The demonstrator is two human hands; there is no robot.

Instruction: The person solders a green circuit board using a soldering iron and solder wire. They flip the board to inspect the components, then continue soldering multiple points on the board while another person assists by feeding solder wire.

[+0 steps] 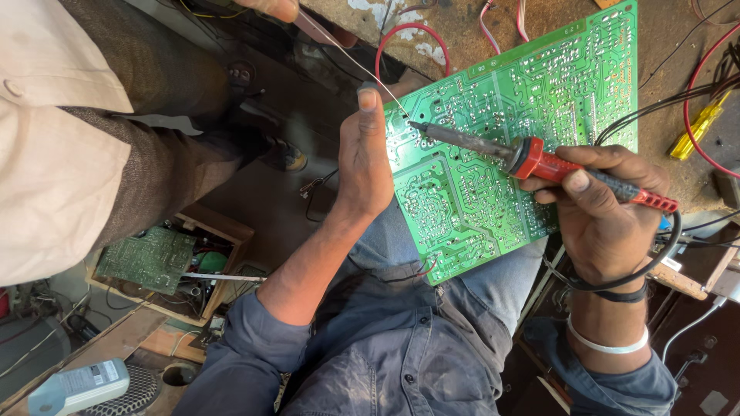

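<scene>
A: How many boards do you count?

B: Two. One large green circuit board (501, 139) fills the centre and upper right of the frame, tilted across the person's lap. A second, smaller green board (148, 260) lies in a wooden box (231, 231) at lower left.

A: Any packages?

B: One pale blue-and-white bottle (75, 387) with a white label, lying at the bottom left corner.

A: And the hands?

B: The right hand (597, 223), at right of centre, has its fingers wrapped tight around one red-handled soldering iron (539, 159), whose tip touches the large board. The left hand (364, 154), in the middle, pinches one thin solder wire (362, 68) between thumb and fingers, its end near the iron's tip.
</scene>
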